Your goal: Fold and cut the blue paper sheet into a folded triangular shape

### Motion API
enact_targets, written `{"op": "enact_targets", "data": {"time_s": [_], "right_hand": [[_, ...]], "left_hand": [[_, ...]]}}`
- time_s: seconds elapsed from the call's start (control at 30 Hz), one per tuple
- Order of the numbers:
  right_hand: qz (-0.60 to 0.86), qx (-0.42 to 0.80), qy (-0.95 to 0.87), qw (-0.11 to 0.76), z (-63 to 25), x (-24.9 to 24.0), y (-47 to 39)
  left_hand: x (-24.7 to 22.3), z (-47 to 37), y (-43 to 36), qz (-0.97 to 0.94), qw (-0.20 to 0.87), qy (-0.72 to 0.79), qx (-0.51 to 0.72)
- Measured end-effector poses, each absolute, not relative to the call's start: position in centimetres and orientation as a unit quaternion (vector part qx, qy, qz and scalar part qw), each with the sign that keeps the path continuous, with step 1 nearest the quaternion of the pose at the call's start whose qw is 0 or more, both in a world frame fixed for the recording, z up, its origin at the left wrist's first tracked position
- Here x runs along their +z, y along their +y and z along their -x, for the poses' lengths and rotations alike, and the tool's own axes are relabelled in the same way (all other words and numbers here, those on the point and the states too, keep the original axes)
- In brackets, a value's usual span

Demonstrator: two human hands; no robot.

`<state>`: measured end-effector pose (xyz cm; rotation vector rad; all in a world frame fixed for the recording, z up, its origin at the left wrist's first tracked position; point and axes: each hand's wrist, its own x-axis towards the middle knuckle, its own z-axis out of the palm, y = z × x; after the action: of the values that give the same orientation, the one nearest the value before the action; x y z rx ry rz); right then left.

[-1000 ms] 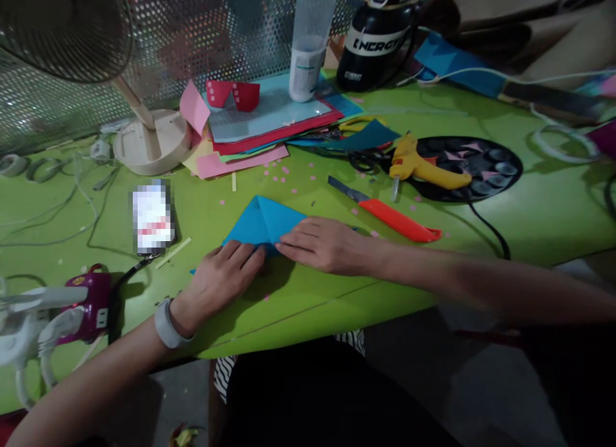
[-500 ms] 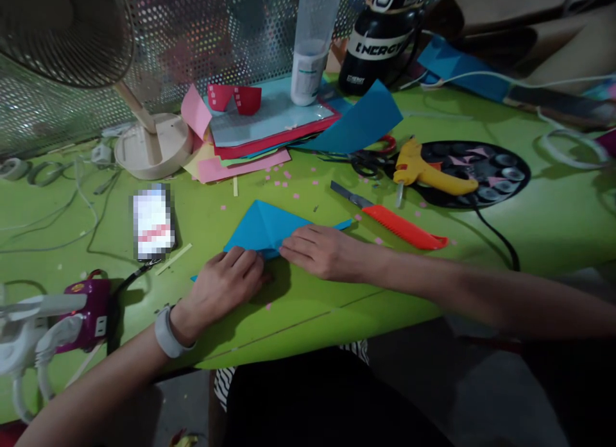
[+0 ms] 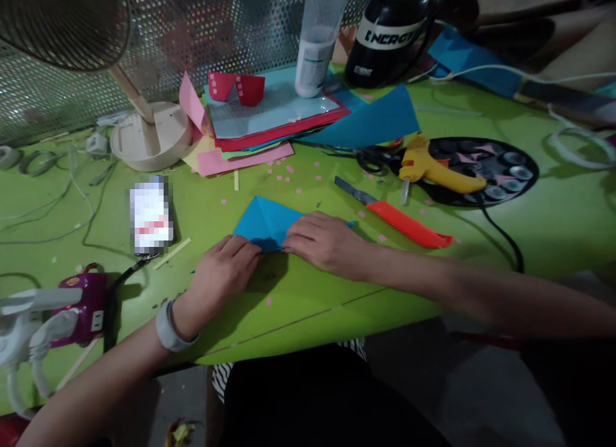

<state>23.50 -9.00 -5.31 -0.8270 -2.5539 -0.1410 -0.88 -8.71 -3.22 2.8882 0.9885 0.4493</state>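
Note:
A folded piece of blue paper lies on the green table with its peak pointing away from me and creases running from it. My left hand, a grey band on its wrist, has its fingers curled over the paper's near left edge. My right hand grips the near right part, fingers together; a blue tip sticks out beyond it. Both thumbs are mostly hidden. Just right of the paper is a cutter with a red-orange handle.
Behind the paper sits a stack of coloured sheets with red paper glasses on it. A yellow glue gun rests on a black palette to the right. A phone, a fan and a purple power strip stand left.
My left hand has shifted slightly up along the near edge, and the paper's left tip no longer shows below it. The view has moved a little.

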Motion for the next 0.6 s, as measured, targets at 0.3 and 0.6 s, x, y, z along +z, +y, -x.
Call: {"op": "enact_targets", "data": {"time_s": [0.3, 0.6], "right_hand": [[0.431, 0.175, -0.872, 0.153, -23.6, -4.4, -7.3], [0.452, 0.195, -0.858, 0.146, -23.8, -4.2, -7.1]], "left_hand": [[-2.5, 0.6, -7.3, -0.882, 0.196, 0.405, 0.141], [-2.7, 0.3, -8.7, -0.911, 0.025, 0.401, 0.093]]}}
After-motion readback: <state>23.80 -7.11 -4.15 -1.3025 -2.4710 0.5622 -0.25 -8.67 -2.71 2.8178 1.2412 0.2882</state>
